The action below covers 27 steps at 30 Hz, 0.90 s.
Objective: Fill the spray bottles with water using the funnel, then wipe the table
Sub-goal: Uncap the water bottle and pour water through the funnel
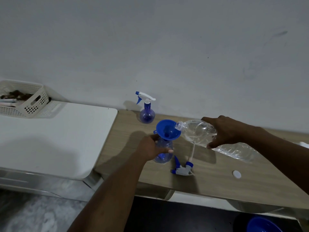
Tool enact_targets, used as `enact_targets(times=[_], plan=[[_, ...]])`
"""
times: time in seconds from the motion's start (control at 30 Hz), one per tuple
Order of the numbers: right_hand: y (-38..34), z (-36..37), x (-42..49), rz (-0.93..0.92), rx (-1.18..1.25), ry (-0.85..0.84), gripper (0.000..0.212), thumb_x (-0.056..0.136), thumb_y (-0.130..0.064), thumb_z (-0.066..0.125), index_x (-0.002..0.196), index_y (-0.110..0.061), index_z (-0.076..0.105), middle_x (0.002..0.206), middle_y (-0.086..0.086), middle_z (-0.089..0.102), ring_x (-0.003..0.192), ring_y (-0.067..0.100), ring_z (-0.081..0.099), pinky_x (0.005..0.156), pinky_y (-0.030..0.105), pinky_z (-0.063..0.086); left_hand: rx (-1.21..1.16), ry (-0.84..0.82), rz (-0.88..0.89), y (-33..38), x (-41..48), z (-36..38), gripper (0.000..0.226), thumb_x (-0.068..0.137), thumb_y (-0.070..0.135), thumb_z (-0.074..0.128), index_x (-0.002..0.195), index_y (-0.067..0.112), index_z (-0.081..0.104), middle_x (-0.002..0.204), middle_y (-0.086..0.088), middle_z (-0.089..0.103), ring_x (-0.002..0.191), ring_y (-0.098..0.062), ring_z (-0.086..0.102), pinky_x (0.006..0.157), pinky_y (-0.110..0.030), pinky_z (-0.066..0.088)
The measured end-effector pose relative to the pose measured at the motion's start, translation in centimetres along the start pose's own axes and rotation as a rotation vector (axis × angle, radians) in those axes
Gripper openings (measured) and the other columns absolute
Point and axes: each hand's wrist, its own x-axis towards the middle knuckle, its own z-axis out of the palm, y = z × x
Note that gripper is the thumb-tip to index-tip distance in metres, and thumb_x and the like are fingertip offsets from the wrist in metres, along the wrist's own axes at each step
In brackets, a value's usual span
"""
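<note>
Our left hand [151,146] grips the open spray bottle [164,152] on the wooden table [234,183], steadying the funnel [168,129] in its neck, while our right hand [224,131] wraps the tilted water bottle [197,133], mouth at the funnel's 3 o'clock rim for pouring, the trigger head [182,169] parked at 5 o'clock.

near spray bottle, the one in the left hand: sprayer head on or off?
Off. The near spray bottle has a blue funnel in its open neck, and a trigger head lies loose on the table beside it.
</note>
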Motion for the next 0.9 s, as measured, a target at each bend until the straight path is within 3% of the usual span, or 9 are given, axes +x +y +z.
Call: enact_targets(times=[0.13,0.27,0.37,0.47,0.6,0.73,0.9], plan=[[-0.2,-0.3,0.0,-0.016,-0.009,0.008,0.108,0.066,-0.057,0.084,0.153,-0.027,0.026,0.098,-0.004,0.057,0.097,0.016,0.044,0.079,0.03,0.04,-0.006,-0.002,-0.004,-0.2,0.2,0.1,0.053,0.066,0.038,0.092,0.111,0.025,0.066,0.097,0.01,0.07,0.092,-0.009,0.066,0.082,-0.02,0.051],[-0.2,-0.6,0.0,-0.025,-0.02,0.007,0.107,0.066,-0.058,0.084,0.152,-0.027,0.028,0.101,-0.004,0.059,0.096,0.013,0.042,0.078,0.028,0.037,0.003,0.002,-0.009,-0.3,0.3,0.1,0.057,0.064,0.042,0.093,0.112,0.028,0.065,0.104,0.007,0.072,0.098,-0.011,0.066,0.09,-0.028,0.054],[-0.2,-0.9,0.0,-0.027,-0.02,0.004,0.107,0.067,-0.057,0.084,0.152,-0.026,0.028,0.109,0.0,0.063,0.098,0.015,0.043,0.079,0.028,0.037,-0.029,-0.004,-0.027,-0.2,0.3,0.1,0.055,0.064,0.039,0.094,0.108,0.032,0.062,0.102,0.011,0.069,0.098,-0.01,0.065,0.089,-0.026,0.053],[-0.5,-1.2,0.0,-0.034,-0.028,0.019,0.104,0.067,-0.056,0.084,0.151,-0.027,0.03,0.093,-0.01,0.055,0.097,0.017,0.046,0.077,0.028,0.036,-0.038,0.003,-0.025,-0.4,0.5,0.2,0.052,0.062,0.038,0.095,0.103,0.035,0.063,0.101,0.011,0.071,0.098,-0.01,0.067,0.089,-0.026,0.054],[-0.5,-1.5,0.0,-0.036,-0.038,0.02,0.104,0.067,-0.057,0.083,0.151,-0.028,0.029,0.085,-0.017,0.051,0.094,0.014,0.043,0.075,0.028,0.036,-0.059,-0.023,-0.024,-0.3,0.4,0.1,0.052,0.065,0.033,0.094,0.106,0.032,0.062,0.095,0.019,0.066,0.091,-0.001,0.063,0.078,-0.011,0.048],[-0.5,-1.7,0.0,-0.036,-0.036,0.021,0.105,0.066,-0.058,0.083,0.151,-0.028,0.028,0.079,-0.02,0.043,0.094,0.014,0.042,0.076,0.028,0.036,-0.028,-0.02,-0.03,-0.5,0.6,0.1,0.057,0.063,0.039,0.094,0.11,0.032,0.063,0.102,0.016,0.067,0.101,-0.008,0.064,0.09,-0.025,0.051],[-0.5,-2.0,-0.1,-0.048,-0.048,0.017,0.103,0.067,-0.056,0.084,0.151,-0.026,0.031,0.071,-0.022,0.036,0.09,0.014,0.041,0.074,0.027,0.034,-0.032,-0.025,-0.031,-0.5,0.6,0.1,0.056,0.065,0.037,0.093,0.11,0.031,0.062,0.098,0.021,0.064,0.094,-0.003,0.062,0.08,-0.017,0.046]])
